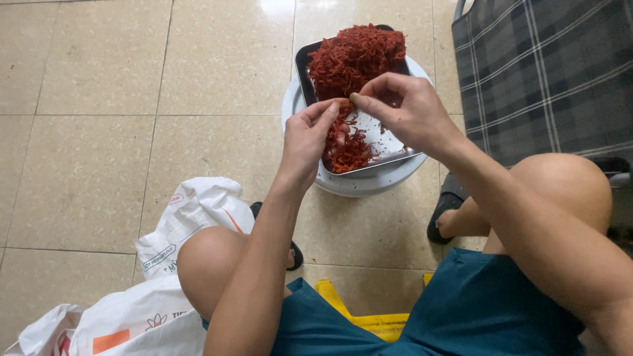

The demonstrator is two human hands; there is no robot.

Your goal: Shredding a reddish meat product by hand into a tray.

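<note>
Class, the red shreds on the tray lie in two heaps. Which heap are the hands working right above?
The small, loose heap at the tray's near end, under the left hand and right hand. The big heap is piled high at the far end.

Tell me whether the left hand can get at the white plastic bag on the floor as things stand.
Probably yes. The left hand is up at the metal tray pinching red shreds, but the white plastic bag lies open beside the left knee with nothing between them.
</note>
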